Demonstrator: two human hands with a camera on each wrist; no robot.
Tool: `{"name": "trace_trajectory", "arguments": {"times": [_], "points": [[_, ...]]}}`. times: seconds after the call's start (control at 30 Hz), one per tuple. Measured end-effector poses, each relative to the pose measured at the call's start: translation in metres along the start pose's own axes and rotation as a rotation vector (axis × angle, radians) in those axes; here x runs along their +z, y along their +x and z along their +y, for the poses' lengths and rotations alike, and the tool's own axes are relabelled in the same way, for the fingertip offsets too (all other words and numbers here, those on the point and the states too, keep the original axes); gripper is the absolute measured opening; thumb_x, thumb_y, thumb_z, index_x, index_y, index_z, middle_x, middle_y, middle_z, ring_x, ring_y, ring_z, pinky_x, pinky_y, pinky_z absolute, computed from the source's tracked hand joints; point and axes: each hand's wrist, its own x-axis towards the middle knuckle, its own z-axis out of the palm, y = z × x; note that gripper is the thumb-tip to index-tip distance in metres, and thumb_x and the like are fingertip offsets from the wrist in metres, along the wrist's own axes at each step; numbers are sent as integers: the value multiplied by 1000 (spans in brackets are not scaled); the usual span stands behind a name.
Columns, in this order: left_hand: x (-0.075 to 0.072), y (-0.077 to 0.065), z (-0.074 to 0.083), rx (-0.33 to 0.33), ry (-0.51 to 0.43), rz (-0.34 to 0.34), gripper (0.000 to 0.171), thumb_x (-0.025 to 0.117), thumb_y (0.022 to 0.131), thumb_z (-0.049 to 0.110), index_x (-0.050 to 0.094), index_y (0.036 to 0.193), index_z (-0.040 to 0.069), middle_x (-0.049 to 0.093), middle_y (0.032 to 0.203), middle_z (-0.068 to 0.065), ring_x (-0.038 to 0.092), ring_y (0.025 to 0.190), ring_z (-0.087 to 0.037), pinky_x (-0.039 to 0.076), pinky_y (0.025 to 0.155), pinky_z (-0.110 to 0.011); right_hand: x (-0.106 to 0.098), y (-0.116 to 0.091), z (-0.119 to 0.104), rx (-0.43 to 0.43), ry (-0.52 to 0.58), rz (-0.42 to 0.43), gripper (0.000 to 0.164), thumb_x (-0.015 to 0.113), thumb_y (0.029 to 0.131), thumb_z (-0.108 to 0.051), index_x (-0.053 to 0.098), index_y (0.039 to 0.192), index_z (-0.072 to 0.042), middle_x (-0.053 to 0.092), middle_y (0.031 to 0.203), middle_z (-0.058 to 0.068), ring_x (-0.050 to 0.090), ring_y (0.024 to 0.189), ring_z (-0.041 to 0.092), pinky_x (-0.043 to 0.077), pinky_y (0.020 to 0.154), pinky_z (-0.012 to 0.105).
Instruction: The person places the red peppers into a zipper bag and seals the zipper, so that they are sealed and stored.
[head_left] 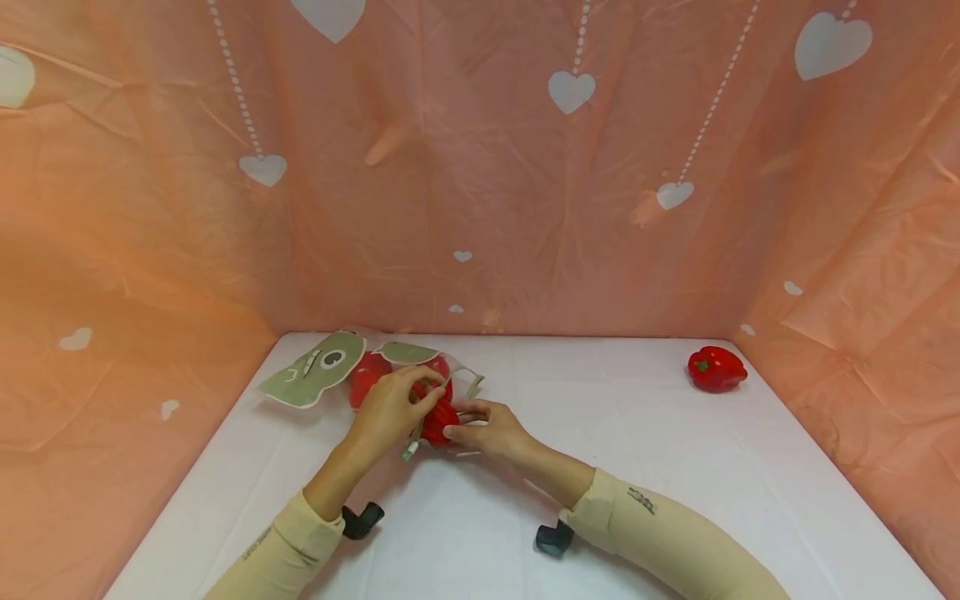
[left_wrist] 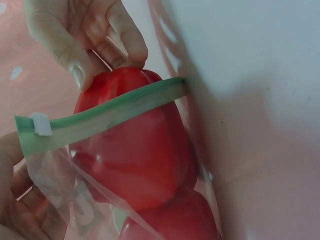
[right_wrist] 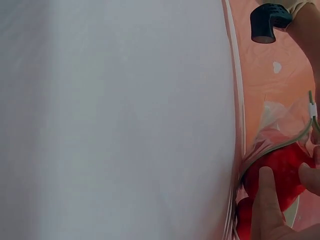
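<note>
My left hand (head_left: 392, 408) pinches the edge of a clear zip bag (left_wrist: 47, 165) near its white slider (left_wrist: 41, 124). A red bell pepper (head_left: 441, 425) sits at the mouth of the bag, mostly behind the green zip strip (left_wrist: 110, 107), its end sticking out. My right hand (head_left: 491, 429) grips that end between thumb and fingers. Further in, at least one more red pepper (left_wrist: 172, 220) shows through the plastic. A green cartoon face (head_left: 315, 371) is printed on the bag. In the right wrist view, the right-hand fingers (right_wrist: 267, 192) lie against the pepper.
Another red bell pepper (head_left: 717, 369) lies alone at the back right of the white table (head_left: 585, 400). Dark camera mounts (head_left: 555, 539) hang at both wrists. A peach curtain (head_left: 510, 208) with white hearts surrounds the table at the back and sides.
</note>
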Motion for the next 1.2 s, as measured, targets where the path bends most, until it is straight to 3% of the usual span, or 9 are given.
{"name": "trace_trajectory", "arguments": {"times": [0.2,0.53,0.83,1.2], "points": [[0,0,-1,10,14,8,17,82,97,15,79,113,11,76,104,-9,61,67,-14,57,62,-29,-3,-1,0,12,-6,22,53,78,97,-4,57,144,11,66,127,25,78,100,37,63,86,45],[-2,0,0,-12,9,13,18,81,97,18,79,115,12,77,118,-11,66,79,-21,63,71,-36,-11,-10,1,21,-23,44,52,80,94,-1,58,140,11,68,122,23,77,97,33,65,81,45],[-1,0,1,-44,-2,-9,20,81,97,18,79,117,14,76,117,-9,65,83,-20,62,73,-33,-30,-19,4,61,-77,98,50,82,93,-4,60,137,9,67,119,21,77,91,27,65,78,42],[-1,-2,2,-13,5,-13,21,82,97,18,80,118,15,76,121,-10,70,95,-26,65,80,-39,-34,-9,3,14,-70,154,51,81,95,-5,59,137,11,66,119,24,79,90,35,65,77,42]]}}
